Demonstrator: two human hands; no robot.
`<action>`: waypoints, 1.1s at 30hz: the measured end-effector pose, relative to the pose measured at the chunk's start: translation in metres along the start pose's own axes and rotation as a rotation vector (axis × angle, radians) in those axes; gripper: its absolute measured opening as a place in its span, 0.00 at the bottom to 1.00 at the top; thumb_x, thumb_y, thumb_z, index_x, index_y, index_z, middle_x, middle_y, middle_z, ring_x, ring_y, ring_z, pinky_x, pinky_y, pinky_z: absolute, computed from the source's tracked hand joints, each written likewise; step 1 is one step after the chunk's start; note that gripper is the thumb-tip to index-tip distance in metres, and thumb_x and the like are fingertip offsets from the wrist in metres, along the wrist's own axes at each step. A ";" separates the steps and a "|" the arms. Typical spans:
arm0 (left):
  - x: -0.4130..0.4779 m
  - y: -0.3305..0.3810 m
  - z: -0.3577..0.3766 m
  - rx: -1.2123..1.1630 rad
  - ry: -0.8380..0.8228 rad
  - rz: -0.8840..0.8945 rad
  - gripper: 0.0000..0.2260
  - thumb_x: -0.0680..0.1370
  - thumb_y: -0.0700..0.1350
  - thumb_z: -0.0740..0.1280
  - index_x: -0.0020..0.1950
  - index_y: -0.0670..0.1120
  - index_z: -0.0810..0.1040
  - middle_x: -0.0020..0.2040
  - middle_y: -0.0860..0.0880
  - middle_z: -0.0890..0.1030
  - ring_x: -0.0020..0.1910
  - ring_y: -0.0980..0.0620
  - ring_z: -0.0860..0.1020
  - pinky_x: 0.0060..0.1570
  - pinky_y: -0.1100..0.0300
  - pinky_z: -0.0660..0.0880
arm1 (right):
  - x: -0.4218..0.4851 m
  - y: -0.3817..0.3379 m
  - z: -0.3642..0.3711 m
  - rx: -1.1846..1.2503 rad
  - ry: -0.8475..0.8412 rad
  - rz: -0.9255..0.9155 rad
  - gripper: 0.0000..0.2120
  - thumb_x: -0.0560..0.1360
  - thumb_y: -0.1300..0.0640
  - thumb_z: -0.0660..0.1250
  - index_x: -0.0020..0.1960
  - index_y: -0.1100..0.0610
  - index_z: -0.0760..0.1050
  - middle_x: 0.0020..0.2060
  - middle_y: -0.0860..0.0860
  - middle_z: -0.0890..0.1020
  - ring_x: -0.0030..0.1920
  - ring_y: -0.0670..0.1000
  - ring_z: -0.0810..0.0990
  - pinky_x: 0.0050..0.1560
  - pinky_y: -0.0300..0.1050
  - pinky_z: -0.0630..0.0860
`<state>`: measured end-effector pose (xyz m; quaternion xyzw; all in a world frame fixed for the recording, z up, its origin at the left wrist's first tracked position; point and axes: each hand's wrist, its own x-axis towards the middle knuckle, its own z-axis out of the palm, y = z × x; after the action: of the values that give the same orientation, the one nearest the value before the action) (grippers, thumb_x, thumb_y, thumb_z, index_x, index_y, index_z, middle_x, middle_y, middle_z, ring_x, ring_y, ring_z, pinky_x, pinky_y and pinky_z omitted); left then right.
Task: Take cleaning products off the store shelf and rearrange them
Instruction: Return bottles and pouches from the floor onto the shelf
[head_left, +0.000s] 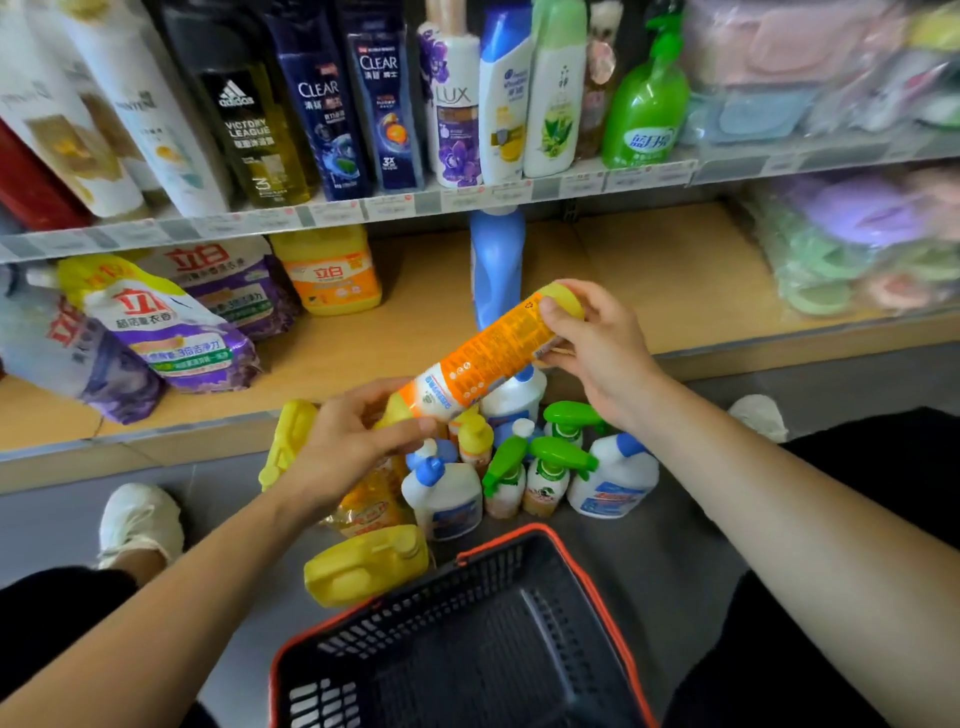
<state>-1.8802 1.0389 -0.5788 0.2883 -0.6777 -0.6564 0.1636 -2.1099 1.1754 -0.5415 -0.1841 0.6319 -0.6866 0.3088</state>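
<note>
Head view looks down on a person crouched before a store shelf, holding an orange bottle (488, 358) with yellow ends slantwise in both hands. The left hand (353, 447) has its grip curled round the lower yellow end, thumb on top, and the right hand (597, 353) has its grip closed over the upper yellow end, fingers wrapped round it. The bottle hangs in the air in front of the lower shelf (649, 270) and above a huddle of products on the floor: white bottles with blue caps (447, 499), green spray bottles (550, 478) and a yellow jug (363, 566) lying on its side. Just near that jug, closest to the person, sits a black basket (509, 582) with an orange rim. On the lower shelf a blue bottle (496, 265) stands upright right behind the held bottle, a yellow-and-orange jug (332, 275) stands to its left, and purple bags (171, 332) slump further left. Shampoo bottles (332, 114) and a green pump bottle (647, 104) line the upper shelf. A white shoe (137, 519) shows on the floor at the left.
</note>
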 end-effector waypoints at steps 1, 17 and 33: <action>0.000 0.005 -0.001 -0.042 0.054 -0.002 0.26 0.65 0.49 0.78 0.62 0.48 0.81 0.52 0.48 0.86 0.48 0.50 0.85 0.44 0.60 0.82 | 0.002 0.001 -0.003 -0.007 0.007 0.052 0.08 0.78 0.59 0.71 0.56 0.50 0.77 0.51 0.52 0.81 0.52 0.55 0.83 0.50 0.53 0.83; -0.016 0.035 0.017 0.034 0.043 0.165 0.18 0.70 0.48 0.75 0.58 0.45 0.83 0.50 0.48 0.87 0.50 0.49 0.86 0.45 0.59 0.82 | -0.042 0.028 0.029 -0.631 -0.646 -0.195 0.26 0.69 0.57 0.80 0.64 0.54 0.76 0.54 0.49 0.83 0.55 0.49 0.82 0.58 0.56 0.79; -0.023 0.053 0.008 -0.016 0.022 0.329 0.18 0.81 0.46 0.61 0.71 0.49 0.74 0.61 0.47 0.84 0.64 0.49 0.81 0.59 0.54 0.79 | -0.045 0.023 0.028 -0.317 -0.789 0.109 0.20 0.76 0.64 0.72 0.67 0.59 0.74 0.60 0.56 0.83 0.61 0.55 0.82 0.63 0.52 0.79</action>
<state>-1.8764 1.0572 -0.5239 0.1794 -0.7087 -0.6230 0.2783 -2.0541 1.1837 -0.5537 -0.4440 0.5720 -0.4407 0.5305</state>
